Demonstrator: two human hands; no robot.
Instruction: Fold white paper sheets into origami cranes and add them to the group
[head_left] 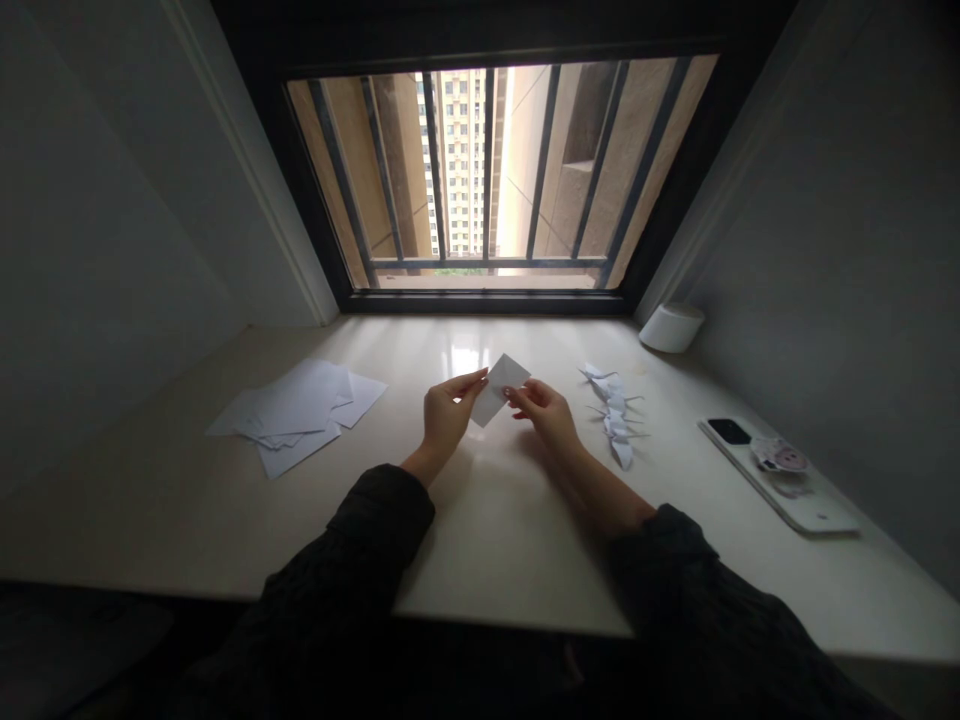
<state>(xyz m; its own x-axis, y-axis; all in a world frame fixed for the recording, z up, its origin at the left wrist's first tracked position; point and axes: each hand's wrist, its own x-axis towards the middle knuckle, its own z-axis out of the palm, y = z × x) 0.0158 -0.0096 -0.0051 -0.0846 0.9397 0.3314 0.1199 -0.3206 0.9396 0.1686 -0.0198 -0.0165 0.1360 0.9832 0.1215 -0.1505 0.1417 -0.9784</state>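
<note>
A small folded piece of white paper [495,392], diamond-shaped with creases, is held up just above the pale counter. My left hand [451,408] pinches its left edge between thumb and fingers. On the other side, my right hand [546,408] grips the paper's right part, the thumb lying on its face. To the right of my hands, several folded paper cranes [615,412] stand in a row. Left of my hands lies a loose, overlapping stack of white paper sheets [300,405].
A white phone [780,478] with a cartoon grip lies at the right by the wall. A white roll [671,328] rests in the back right corner. Behind the counter [480,550] is a dark-framed window [487,305] with bars; walls rise at both sides.
</note>
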